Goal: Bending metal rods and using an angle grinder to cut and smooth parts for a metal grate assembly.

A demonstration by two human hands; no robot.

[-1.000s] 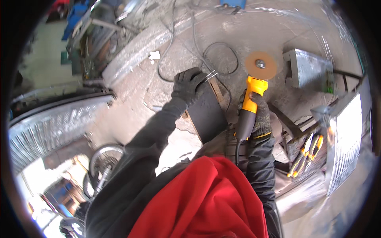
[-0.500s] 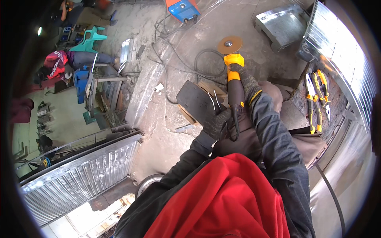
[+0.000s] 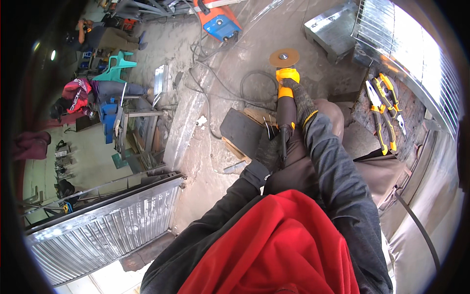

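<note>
My right hand [image 3: 305,100], in a dark knit glove with a yellow cuff edge, is closed around the yellow head end of an angle grinder [image 3: 286,109]. A thin brown disc [image 3: 284,58] is fitted at the far end of the grinder. My gloved left hand [image 3: 268,151] is closed low beside the grinder's rear end and cord. Two thin metal rods [image 3: 267,128] stick up from its fingers; their lower ends are hidden. Just left of that hand, a dark flat plate [image 3: 241,131] lies on wooden pieces [image 3: 235,149] on the floor.
Two yellow-and-black pliers [image 3: 380,117] [image 3: 392,100] lie on a worn block at right, below a wire rack [image 3: 406,54]. A blue-and-orange machine [image 3: 219,25] and cables stand ahead. A ribbed metal panel [image 3: 107,220] is at left. Other people [image 3: 77,95] are at far left.
The view has shifted, so the surroundings sit farther left on the right side and farther right on the left. The rods now show less above my left hand. My right hand keeps its grip.
</note>
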